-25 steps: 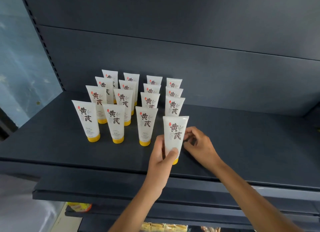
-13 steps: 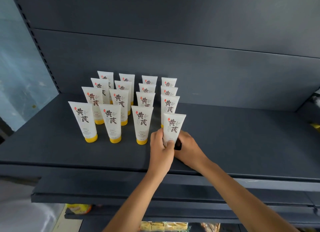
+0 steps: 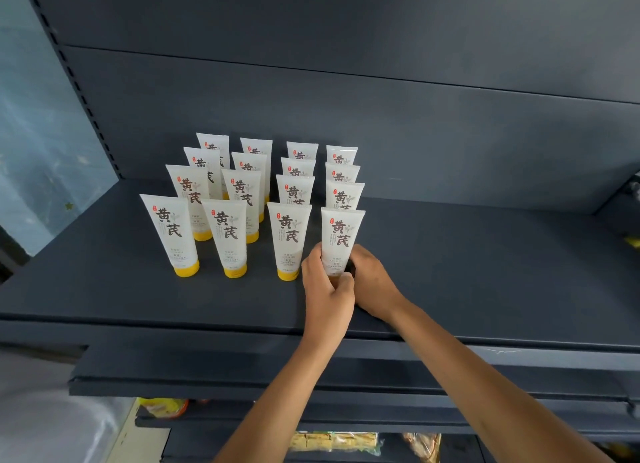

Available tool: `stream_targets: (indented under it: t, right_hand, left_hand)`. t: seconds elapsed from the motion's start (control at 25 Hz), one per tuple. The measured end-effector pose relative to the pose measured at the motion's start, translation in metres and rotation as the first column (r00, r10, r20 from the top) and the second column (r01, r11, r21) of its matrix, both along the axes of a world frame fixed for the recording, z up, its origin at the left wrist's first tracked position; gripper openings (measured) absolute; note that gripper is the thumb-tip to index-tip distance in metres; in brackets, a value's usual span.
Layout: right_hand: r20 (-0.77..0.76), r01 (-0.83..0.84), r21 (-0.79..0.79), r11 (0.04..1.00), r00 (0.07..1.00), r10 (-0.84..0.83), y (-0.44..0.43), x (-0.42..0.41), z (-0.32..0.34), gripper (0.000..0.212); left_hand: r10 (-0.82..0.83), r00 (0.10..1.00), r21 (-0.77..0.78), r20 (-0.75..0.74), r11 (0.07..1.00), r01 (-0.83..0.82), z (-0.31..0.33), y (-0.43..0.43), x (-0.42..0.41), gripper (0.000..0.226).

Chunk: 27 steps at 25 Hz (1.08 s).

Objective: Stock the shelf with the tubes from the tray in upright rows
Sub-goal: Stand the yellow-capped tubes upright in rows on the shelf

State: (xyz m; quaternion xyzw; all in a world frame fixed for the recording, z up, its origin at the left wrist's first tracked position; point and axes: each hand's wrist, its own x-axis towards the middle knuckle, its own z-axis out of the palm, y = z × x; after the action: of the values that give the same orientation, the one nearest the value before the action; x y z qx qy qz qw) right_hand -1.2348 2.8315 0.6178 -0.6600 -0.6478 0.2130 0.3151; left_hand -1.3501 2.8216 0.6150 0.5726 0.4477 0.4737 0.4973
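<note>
Several white tubes with yellow caps stand upright in rows on the dark shelf [image 3: 485, 272]. The front right tube [image 3: 341, 237] stands at the end of the front row, beside another front tube [image 3: 289, 241]. My left hand [image 3: 325, 289] curls round its lower part from the left and front. My right hand [image 3: 372, 282] cups its base from the right. The tube's yellow cap is hidden by my hands. The tray is not in view.
The shelf's back panel [image 3: 381, 133] rises behind the rows. A perforated upright [image 3: 74, 81] bounds the shelf on the left. Bare shelf lies to the right of the tubes. Lower shelves hold packaged goods [image 3: 332, 442].
Both hands have carried the tube away from the shelf's front edge, back into line with the front row. My right hand has closed in on the tube's base.
</note>
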Motion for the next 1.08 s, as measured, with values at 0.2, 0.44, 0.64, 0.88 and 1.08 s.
stream_targets:
  t: [0.2,0.44,0.64,0.88,1.08]
  right_hand:
    - [-0.006,-0.002,-0.003,1.000,1.000,0.002,-0.002,0.001,0.000,0.030]
    - [-0.024,0.016,-0.028,0.999,1.000,-0.016,-0.006,0.000,0.004,0.030]
    - [-0.025,0.035,-0.049,0.998,0.999,-0.036,-0.007,-0.002,0.007,0.026]
    - [-0.038,0.056,-0.062,0.996,0.998,-0.059,-0.012,-0.006,0.015,0.025]
    - [-0.056,0.127,-0.042,0.991,0.990,-0.130,-0.019,-0.012,0.018,0.026]
  left_hand:
    - [-0.007,1.000,-0.016,-0.007,1.000,0.007,-0.002,0.002,0.000,0.060]
    - [-0.022,1.000,-0.023,-0.013,0.999,0.021,-0.004,0.004,-0.001,0.059]
    - [-0.039,0.999,-0.029,-0.023,0.999,0.038,-0.003,0.003,-0.003,0.060]
    - [-0.031,1.000,-0.026,-0.002,0.999,0.031,-0.002,0.001,-0.005,0.064]
    - [-0.023,1.000,-0.013,0.011,1.000,0.024,-0.006,0.002,-0.007,0.073]
